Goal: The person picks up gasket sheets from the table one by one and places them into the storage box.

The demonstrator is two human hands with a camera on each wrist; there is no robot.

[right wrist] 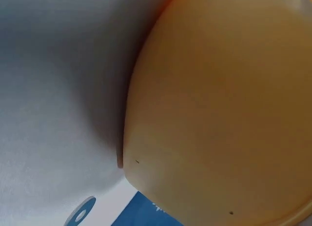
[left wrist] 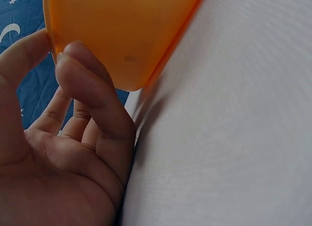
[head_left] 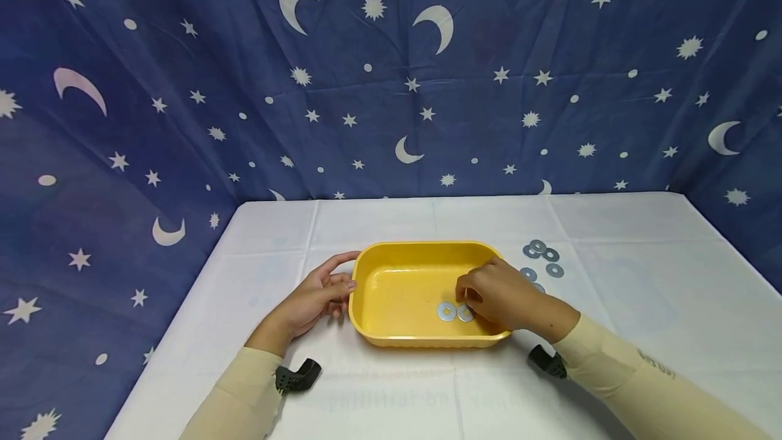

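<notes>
A yellow plastic tray (head_left: 397, 290) stands on the white cloth in the head view. At its left end, my left hand (head_left: 314, 301) touches the rim with thumb and forefinger; the other fingers hang relaxed. In the left wrist view, the tray wall (left wrist: 126, 35) rises beyond the fingers. My right hand (head_left: 497, 290) reaches over the right rim, its curled fingertips on the right edge of a metal washer (head_left: 464, 313) on the tray floor. Another washer (head_left: 447, 311) lies flat just left of it. Only the tray's outside (right wrist: 219, 113) fills the right wrist view; the fingers are hidden there.
Right of the tray, several loose washers (head_left: 554, 270) lie on the white cloth (head_left: 635, 290), some overlapping and one partly hidden behind my right hand. A blue curtain (head_left: 366, 100) with moons and stars hangs behind and beside the table.
</notes>
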